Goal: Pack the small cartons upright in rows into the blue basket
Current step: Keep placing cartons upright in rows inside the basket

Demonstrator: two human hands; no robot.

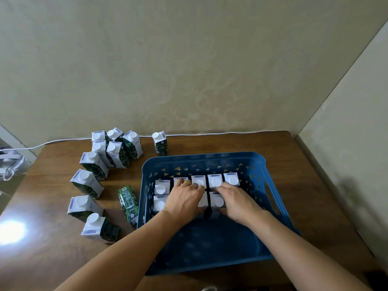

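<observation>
The blue basket [201,159] stands on the brown table, right of centre. Several small green-and-white cartons stand upright inside it in two rows at its far end; the back row [231,180] is longer than the second row [160,204]. My left hand [184,201] covers and grips a carton in the second row; that carton is mostly hidden. My right hand [235,203] grips the neighbouring carton [218,201] just to its right. The near half of the basket holds nothing.
Several loose cartons [114,151] stand on the table left of the basket, one [160,143] behind it, and one [128,202] lies against its left wall. A white cable [210,134] runs along the table's far edge. Walls close in behind and on the right.
</observation>
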